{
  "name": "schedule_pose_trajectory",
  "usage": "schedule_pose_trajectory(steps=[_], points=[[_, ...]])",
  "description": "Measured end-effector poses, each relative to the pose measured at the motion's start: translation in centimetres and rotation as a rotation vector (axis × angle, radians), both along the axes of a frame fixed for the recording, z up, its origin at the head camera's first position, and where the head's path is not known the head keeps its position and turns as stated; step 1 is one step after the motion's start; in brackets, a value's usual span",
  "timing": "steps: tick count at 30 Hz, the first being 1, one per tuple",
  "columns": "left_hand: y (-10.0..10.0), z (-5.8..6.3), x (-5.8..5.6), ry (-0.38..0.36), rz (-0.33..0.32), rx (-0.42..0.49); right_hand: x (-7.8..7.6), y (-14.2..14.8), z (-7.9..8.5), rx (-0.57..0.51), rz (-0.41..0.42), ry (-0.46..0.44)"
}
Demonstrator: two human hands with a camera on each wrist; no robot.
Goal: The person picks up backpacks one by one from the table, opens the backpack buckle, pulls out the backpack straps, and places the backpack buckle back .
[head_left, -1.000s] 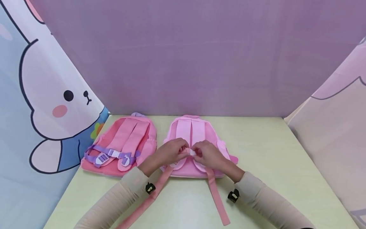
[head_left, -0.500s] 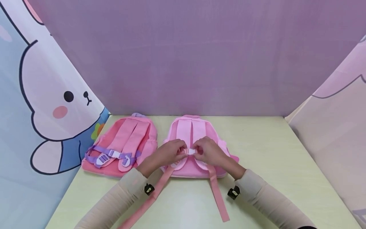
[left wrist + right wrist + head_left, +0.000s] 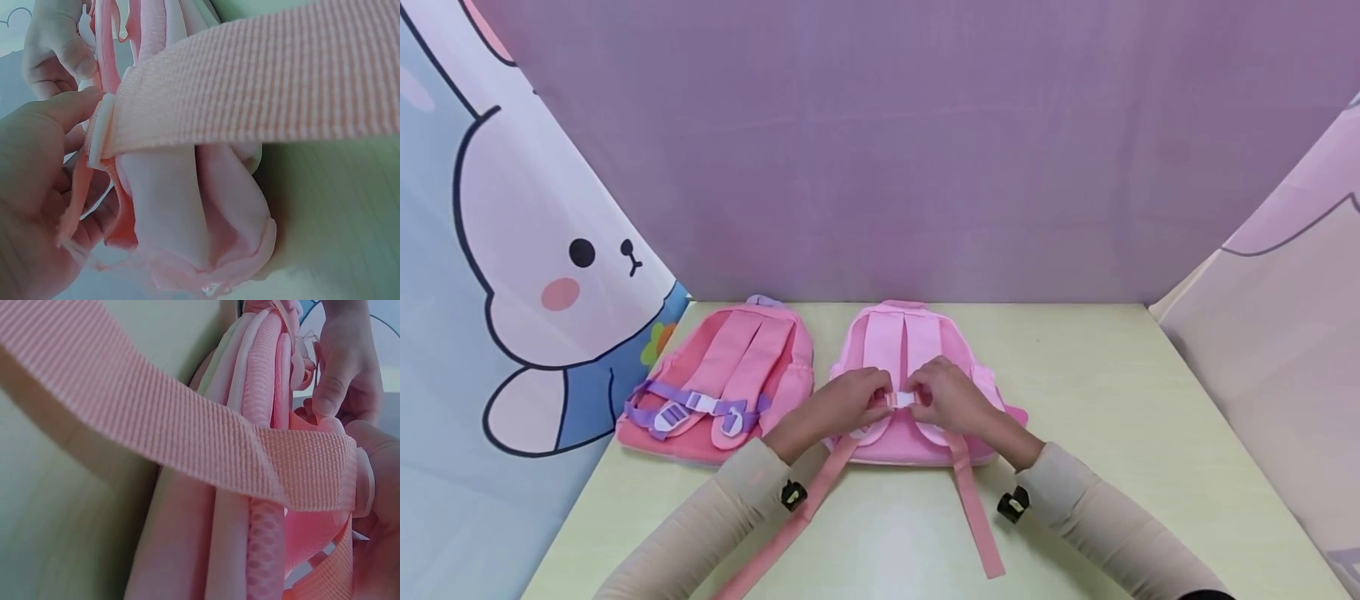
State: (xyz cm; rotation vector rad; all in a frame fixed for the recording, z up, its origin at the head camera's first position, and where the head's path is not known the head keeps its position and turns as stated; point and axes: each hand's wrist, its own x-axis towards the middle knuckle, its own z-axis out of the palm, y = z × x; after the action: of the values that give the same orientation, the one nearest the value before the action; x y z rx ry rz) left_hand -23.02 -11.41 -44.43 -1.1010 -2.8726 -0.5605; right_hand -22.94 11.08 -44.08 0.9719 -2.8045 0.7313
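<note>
A light pink backpack (image 3: 958,337) lies on the table with its shoulder straps facing up. Across the straps runs a band with a white side-release buckle (image 3: 904,400), whose halves look joined. My left hand (image 3: 850,402) pinches the orange-pink webbing at the buckle's left end. At its right end, my right hand (image 3: 953,398) pinches the band between thumb and fingers. A white strap adjuster (image 3: 102,131) shows beside the left hand in the left wrist view; another white adjuster (image 3: 364,482) sits by the right palm. The fingertips are partly hidden.
A coral backpack (image 3: 730,342) with a purple buckled strap (image 3: 670,392) lies to the left. Two loose salmon strap tails (image 3: 976,517) hang toward the front of the pale table (image 3: 1097,400). A purple backdrop (image 3: 917,150) and printed side panels stand around it.
A second ago the fingers were close together over the buckle. The right hand has since shifted slightly right, and the white buckle shows between the hands; the last half second brings little change.
</note>
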Motion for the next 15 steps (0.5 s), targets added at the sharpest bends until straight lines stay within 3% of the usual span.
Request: schedule_pose_trajectory(steps=[9,15], points=[[0.33,0.33,0.09,-0.022,0.032,0.02,0.23,-0.04,0.09,-0.036,-0.055,-0.041],[0.48,0.18,0.05,-0.008,0.037,0.036,0.31,-0.09,-0.22,-0.056,-0.065,-0.014]])
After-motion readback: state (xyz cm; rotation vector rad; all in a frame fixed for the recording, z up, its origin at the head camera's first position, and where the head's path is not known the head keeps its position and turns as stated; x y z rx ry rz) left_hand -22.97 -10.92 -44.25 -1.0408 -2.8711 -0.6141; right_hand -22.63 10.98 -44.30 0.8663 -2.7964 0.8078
